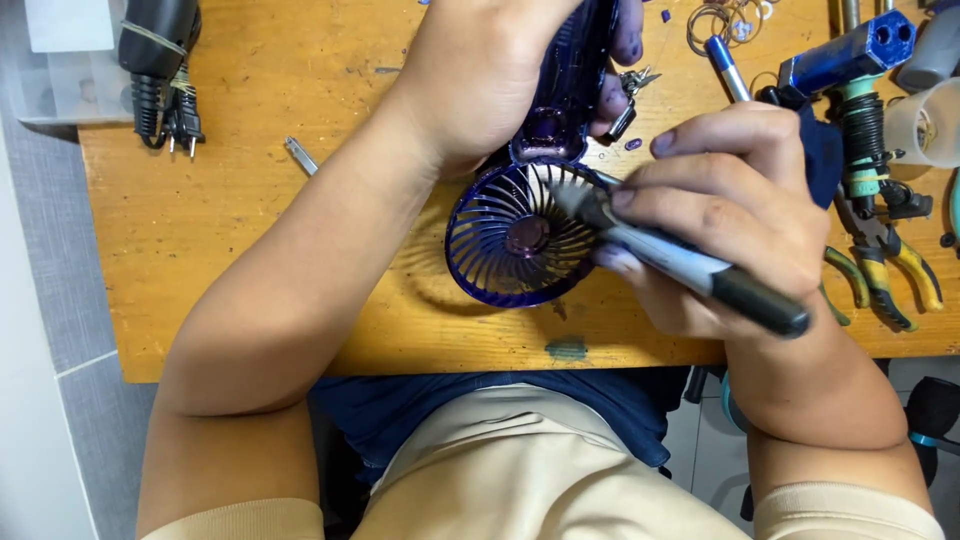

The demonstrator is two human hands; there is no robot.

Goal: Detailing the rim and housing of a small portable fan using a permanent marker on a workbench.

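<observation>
Above the worn wooden table (250, 200), the left hand (480, 80) closes its fingers around the handle of the small purple plastic handheld fan (515, 235) to steady it, while the right hand (730, 210) pinches a black-capped marker-like tool (690, 265), its tip on the grille.

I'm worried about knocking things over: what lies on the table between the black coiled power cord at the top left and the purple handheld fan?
In the head view, only a small metal tool lies on the wooden table there; the left hand grips the purple fan.

Glossy plastic fan (510, 240), worn wooden table (300, 250)
</observation>
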